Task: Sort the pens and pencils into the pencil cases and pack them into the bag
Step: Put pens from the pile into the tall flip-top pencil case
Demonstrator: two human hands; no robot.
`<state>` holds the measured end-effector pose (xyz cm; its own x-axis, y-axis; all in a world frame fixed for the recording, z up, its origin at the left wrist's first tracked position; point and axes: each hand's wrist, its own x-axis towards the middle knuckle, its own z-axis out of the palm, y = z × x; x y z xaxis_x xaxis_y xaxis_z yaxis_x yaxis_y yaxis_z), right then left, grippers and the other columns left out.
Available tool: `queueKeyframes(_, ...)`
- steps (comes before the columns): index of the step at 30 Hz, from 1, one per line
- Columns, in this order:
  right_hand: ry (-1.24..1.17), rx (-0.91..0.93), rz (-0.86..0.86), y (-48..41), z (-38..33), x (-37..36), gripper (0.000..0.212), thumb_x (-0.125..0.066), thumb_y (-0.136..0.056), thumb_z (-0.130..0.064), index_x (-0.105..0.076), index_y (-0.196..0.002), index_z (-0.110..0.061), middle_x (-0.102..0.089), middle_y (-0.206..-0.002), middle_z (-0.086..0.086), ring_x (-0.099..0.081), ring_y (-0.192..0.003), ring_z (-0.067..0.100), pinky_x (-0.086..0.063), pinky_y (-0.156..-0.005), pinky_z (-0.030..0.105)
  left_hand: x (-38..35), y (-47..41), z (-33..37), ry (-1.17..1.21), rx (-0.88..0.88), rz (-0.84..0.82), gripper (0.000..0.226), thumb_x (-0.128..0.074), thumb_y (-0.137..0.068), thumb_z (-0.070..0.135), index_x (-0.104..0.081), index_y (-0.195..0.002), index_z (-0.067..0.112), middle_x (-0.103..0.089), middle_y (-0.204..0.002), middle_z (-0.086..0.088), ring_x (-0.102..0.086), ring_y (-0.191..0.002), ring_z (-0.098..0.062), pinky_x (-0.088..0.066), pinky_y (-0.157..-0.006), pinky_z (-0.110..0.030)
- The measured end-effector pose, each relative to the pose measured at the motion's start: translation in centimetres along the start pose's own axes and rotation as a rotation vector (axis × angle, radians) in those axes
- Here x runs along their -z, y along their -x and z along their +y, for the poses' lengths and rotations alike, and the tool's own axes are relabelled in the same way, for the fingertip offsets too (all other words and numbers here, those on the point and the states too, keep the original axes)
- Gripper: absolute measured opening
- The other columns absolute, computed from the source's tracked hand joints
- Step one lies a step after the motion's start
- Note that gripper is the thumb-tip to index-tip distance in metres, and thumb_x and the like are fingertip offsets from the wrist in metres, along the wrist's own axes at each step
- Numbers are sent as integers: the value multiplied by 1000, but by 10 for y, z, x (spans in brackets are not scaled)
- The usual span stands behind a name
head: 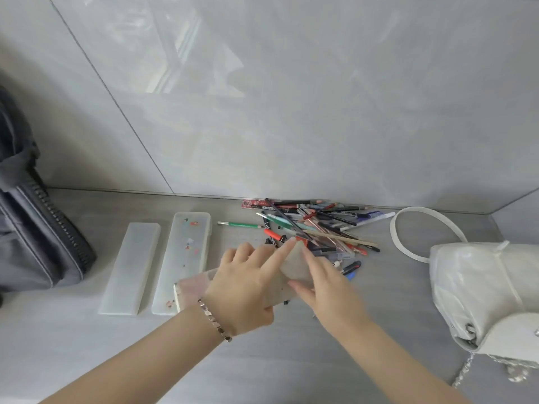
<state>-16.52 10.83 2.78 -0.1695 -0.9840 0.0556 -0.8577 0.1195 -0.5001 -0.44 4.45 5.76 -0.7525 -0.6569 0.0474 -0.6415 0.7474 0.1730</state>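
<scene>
Frosted pencil case (294, 268) held in both hands, frame centre.
Left hand (245, 287) grips its middle, forefinger straight; right hand (328, 285) pinches its end beside the pen pile (318, 225).

Glossy grey tiled wall (306, 118), pale light reflection upper centre; matte grey counter (96, 354) below, dark seam between.
</scene>
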Motion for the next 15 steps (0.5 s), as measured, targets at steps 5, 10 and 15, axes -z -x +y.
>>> queueKeyframes(5, -210, -340, 75, 3, 13, 9, 31, -36, -98, -22, -55, -106, 1, -63, -82, 18, -58, -80, 35, -33, -62, 32, -9, 14, -1, 254, 88, -158, 110, -63, -58, 37, 15, -135, 43, -40, -136, 9, -42, -113, -22, -35, -98, -32)
queueKeyframes(10, -558, -581, 402, -18, 33, 45, 27, -37, -99, -20, -54, -95, 0, -59, -91, 17, -53, -88, 31, -38, -74, 35, -19, 26, -42, 83, 95, -150, 125, -76, -34, 35, -16, -143, 21, -54, -118, -6, -66, -90, -27, -50, -81, -36)
queueKeyframes(15, -565, -491, 458, -47, 20, 58, 26, -40, -98, -16, -48, -77, -4, -48, -70, 2, -42, -72, 22, -24, -56, 27, -5, 9, -53, 283, 305, -422, 116, -69, -55, 56, -1, -146, 34, -37, -135, 7, -39, -127, -15, -28, -105, -31)
